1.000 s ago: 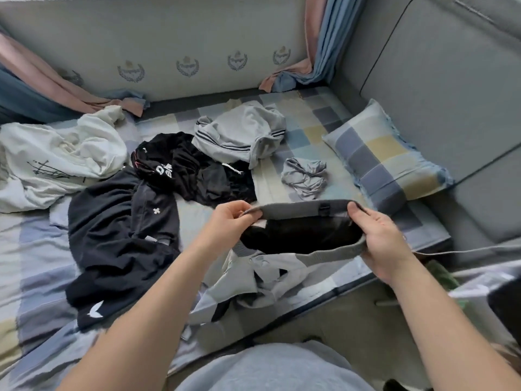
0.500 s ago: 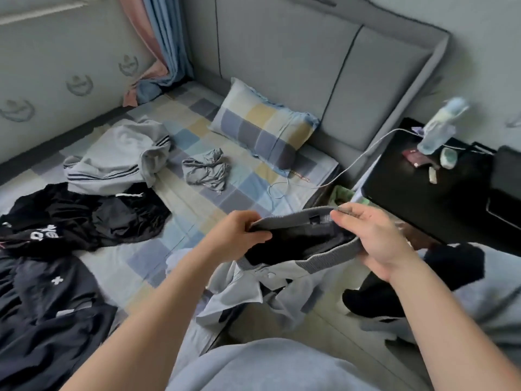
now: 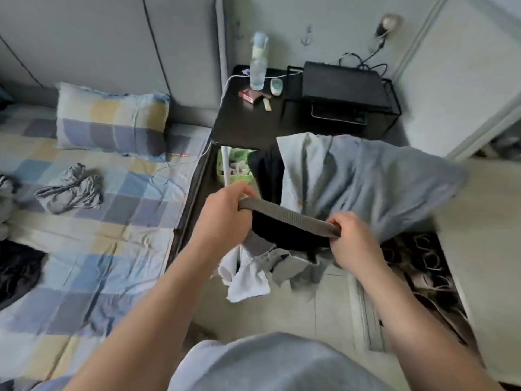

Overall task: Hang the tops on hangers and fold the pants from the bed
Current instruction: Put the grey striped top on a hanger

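Turned off the bed, now 9 o'clock: my left hand and right hand stretch the ribbed band of the grey garment, fingers curled round it; cloth flaps toward 1 o'clock, likely shaking flat.

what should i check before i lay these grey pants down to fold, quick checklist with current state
1. Both waistband ends gripped: left hand and right hand each hold one end. ok
2. Waistband taut between the hands: ok
3. Legs of the grey pants hanging straight: one part billows up to the right, blurred. not ok
4. Pocket lining tucked in: white lining dangles below the waistband. not ok
5. Bare sheet on the bed to lay them on: ok
6. Right side out: cannot tell
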